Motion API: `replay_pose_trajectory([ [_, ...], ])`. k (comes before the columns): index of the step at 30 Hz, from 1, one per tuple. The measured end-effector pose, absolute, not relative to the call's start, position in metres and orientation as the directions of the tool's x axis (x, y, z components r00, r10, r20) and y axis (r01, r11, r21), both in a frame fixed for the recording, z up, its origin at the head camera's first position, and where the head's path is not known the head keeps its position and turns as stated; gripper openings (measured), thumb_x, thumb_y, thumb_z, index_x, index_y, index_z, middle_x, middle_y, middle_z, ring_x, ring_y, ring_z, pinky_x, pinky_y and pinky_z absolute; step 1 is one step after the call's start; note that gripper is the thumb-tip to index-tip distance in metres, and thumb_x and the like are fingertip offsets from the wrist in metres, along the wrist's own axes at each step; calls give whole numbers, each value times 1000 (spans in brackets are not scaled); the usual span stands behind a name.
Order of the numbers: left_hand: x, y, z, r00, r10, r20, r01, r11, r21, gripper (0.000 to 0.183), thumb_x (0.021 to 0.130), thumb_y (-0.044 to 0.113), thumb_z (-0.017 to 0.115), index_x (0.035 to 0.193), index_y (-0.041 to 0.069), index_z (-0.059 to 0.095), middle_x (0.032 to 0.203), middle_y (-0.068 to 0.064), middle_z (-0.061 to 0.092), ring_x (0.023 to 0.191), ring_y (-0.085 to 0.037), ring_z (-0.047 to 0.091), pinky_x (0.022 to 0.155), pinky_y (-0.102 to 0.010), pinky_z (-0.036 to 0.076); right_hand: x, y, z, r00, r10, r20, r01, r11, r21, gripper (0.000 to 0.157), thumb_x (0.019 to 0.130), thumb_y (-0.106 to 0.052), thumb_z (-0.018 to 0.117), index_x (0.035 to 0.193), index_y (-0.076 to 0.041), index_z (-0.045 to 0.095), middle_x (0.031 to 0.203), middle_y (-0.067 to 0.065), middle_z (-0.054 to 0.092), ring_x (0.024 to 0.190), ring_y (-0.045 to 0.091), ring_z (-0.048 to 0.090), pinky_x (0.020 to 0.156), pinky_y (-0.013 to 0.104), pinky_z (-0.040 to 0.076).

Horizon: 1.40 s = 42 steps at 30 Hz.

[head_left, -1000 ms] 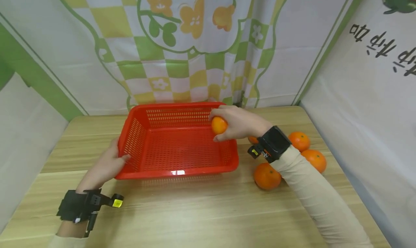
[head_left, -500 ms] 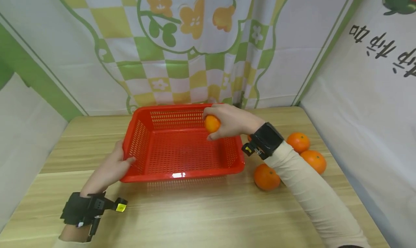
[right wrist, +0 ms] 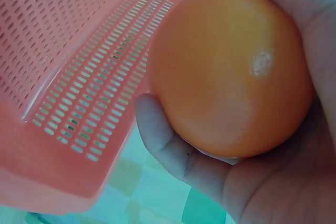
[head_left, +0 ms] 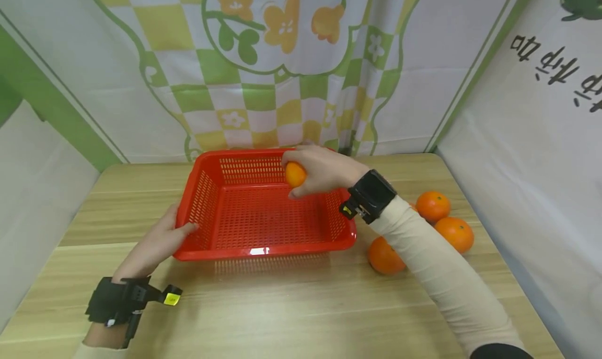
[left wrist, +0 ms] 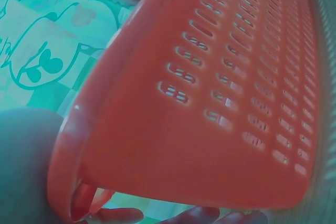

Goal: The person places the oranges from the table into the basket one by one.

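A red plastic basket [head_left: 256,253] with slotted walls stands on the table, its inside bare of fruit. My left hand [head_left: 157,241] grips its left end, thumb over the rim and fingers outside; the left wrist view shows the basket wall [left wrist: 173,145] close up with fingertips below it. Above the basket's right half, my right hand [head_left: 324,168] holds a mandarin orange [head_left: 295,175]. In the right wrist view, thumb and fingers curl round that mandarin orange [right wrist: 231,72], apart from the basket. My palm hides its far side.
To the right of the basket, several more mandarin oranges lie on the wooden table [head_left: 282,312]: one in front [head_left: 385,255], others farther right [head_left: 454,234], partly behind the right sleeve [head_left: 437,270]. A checked curtain [head_left: 263,97] hangs behind the basket.
My right hand has moved left with the mandarin orange, from the basket's right edge to farther over its inside. The basket and my left hand have shifted slightly right.
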State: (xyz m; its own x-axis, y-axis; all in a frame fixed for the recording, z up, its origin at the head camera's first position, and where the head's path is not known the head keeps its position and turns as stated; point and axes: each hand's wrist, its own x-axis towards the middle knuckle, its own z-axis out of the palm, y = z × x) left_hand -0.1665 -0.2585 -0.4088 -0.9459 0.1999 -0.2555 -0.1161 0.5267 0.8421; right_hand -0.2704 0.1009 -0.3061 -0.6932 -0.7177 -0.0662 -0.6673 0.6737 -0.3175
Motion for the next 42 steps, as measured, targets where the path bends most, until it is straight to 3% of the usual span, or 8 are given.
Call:
replay_pose_trajectory([
  [10,-167,-261,-414,-942,188,-278,-152,501,852,69,110,15,46,166,1,8,147,-31,52,112,-31,70,84,-34,61,-279,78,-305,-655,-752,-72,-697,638,-326,54,83,-40,86,127,-18,63,110,-1,67,94,18,62,80,32,52],
  [18,-166,-255,-412,-946,198,-259,-146,452,880,68,107,9,47,164,1,11,144,-33,54,105,-30,73,84,-38,64,-284,63,-307,-672,-735,-90,-684,662,-305,56,83,-44,85,128,-21,62,112,-3,66,99,17,61,82,34,50],
  [28,-168,-245,-409,-940,214,-266,-152,438,886,66,107,9,46,164,1,12,144,-31,53,108,-33,71,88,-40,63,-294,50,-319,-654,-747,-120,-673,647,-358,59,83,-38,87,132,-15,62,120,2,65,102,19,60,82,29,54],
  [42,-168,-233,-409,-939,210,-273,-166,420,892,65,106,8,47,163,2,16,144,-30,55,108,-33,72,89,-42,63,-306,23,-340,-621,-777,-109,-714,617,-330,56,82,-39,87,127,-16,63,108,2,66,96,18,58,77,27,48],
])
